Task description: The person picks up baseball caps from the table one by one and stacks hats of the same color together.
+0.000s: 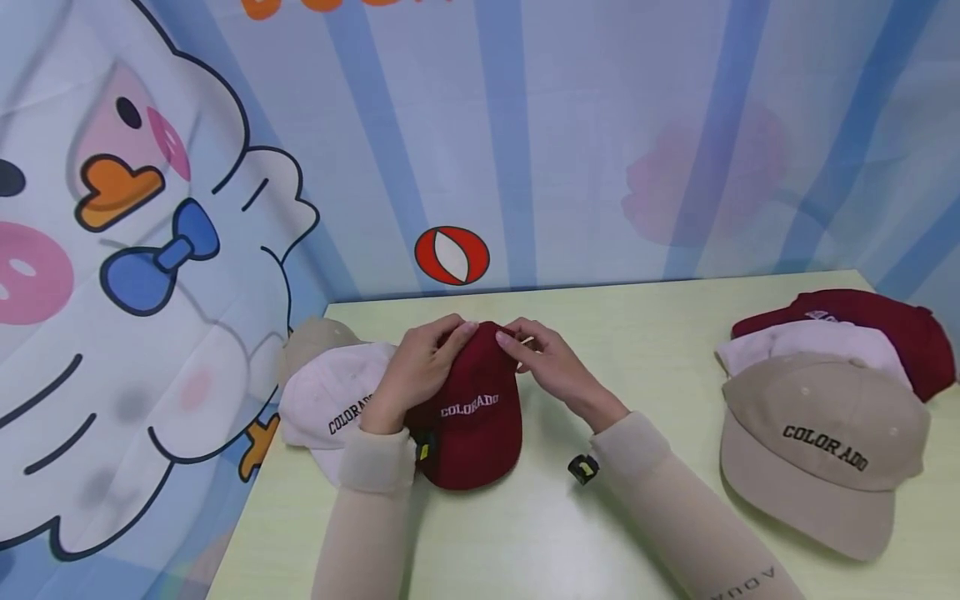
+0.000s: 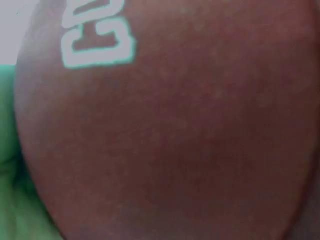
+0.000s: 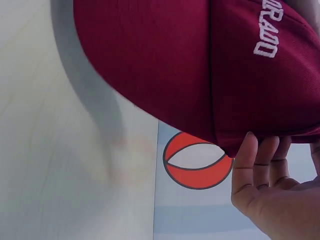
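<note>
A dark red baseball cap with white COLORADO lettering is between my two hands, brim toward me. My left hand grips its upper left side, thumb near the crown. On the opposite side, my right hand pinches the cap's edge with thumb and fingers. From the right wrist, the cap shows its brim over the table, and the right hand's fingers touch the lower rim. The cap's red cloth fills most of the left wrist view, with part of the left hand at the edge.
Left of the red cap are a white cap and a beige cap behind it. At the right, a beige cap, a white cap and a red cap overlap on the pale table. A printed backdrop stands behind.
</note>
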`<state>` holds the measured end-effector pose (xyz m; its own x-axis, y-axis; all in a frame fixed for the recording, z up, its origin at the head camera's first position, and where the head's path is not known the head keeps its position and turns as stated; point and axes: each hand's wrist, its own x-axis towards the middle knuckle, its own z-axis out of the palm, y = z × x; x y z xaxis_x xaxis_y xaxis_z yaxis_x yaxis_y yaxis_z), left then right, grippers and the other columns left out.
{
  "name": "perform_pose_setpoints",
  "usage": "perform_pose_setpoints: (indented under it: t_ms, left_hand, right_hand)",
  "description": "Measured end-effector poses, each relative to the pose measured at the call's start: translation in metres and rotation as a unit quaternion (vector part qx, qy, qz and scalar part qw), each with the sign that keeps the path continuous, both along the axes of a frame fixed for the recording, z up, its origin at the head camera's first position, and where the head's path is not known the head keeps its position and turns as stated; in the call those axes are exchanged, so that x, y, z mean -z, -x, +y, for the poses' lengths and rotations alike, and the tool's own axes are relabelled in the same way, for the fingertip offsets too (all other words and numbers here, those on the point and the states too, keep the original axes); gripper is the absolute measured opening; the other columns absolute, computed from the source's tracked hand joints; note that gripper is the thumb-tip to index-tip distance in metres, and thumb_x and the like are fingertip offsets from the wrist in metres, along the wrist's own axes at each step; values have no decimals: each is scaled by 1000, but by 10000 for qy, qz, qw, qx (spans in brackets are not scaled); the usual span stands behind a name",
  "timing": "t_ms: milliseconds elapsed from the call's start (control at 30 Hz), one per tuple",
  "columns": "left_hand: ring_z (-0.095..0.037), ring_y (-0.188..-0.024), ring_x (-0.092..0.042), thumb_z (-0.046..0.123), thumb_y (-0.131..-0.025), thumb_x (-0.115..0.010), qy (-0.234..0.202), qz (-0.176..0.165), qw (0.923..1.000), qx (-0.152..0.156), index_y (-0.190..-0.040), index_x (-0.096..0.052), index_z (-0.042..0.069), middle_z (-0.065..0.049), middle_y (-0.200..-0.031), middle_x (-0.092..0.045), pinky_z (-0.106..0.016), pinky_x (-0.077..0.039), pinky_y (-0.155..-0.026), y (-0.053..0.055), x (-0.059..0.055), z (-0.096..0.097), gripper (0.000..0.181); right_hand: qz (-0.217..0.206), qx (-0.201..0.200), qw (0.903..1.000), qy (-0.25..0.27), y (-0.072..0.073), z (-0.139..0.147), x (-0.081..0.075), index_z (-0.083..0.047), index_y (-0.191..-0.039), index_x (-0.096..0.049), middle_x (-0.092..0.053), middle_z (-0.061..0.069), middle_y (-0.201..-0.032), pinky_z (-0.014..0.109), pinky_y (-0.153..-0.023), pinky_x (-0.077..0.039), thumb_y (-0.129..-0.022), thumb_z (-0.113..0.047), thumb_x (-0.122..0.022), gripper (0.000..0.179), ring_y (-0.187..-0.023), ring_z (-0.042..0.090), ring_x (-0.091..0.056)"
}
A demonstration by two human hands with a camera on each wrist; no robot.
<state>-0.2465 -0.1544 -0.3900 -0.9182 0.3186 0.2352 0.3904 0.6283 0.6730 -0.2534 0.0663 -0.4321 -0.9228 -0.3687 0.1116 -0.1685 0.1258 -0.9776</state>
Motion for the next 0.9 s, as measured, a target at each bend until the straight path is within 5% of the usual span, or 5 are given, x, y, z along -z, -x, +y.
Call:
perform_pose_setpoints:
  t_ms: [367, 567, 733, 900]
  left_hand:
    - [-17, -74, -62, 46, -108, -50, 34, 237, 9990, -385, -108, -70, 18, -3, -82, -68, -32, -52, -68, 16, 11, 15, 34]
    - [-20, -86, -65, 53, -106, -51, 65, 221, 9961, -851, -122, -66, 17, -5, -96, -70, -40, -57, -79, 23, 14, 23, 42]
    - [-25, -108, -60, 55, -106, -47, 210, 448, 9913, -1221, -128, -63, 16, -7, -114, -66, -52, -45, -99, 26, 17, 27, 47]
    - [-30, -121, -52, 55, -106, -46, 244, 531, 9868, -1512, -132, -59, 16, -9, -128, -61, -59, -35, -106, 26, 22, 30, 48]
  right_hand:
    - [-257, 689, 9973, -17, 1, 3, -4, -15, -115, -67, -53, 9, -122, 55, -99, -52, -104, -40, -62, 29, -110, 25, -57]
    - [-509, 1048, 9932, -17, 3, 1, -4, -15, -116, -67, -52, 9, -124, 43, -94, -54, -105, -40, -60, 29, -109, 23, -55]
    - [-592, 1224, 9907, 15, 7, 2, -7, -14, -116, -67, -52, 9, -123, 40, -94, -55, -105, -41, -60, 30, -109, 23, -56]
    - [-702, 1349, 9884, 57, 12, 3, -12, -12, -117, -66, -54, 9, -117, 44, -96, -56, -105, -43, -59, 33, -107, 24, -60]
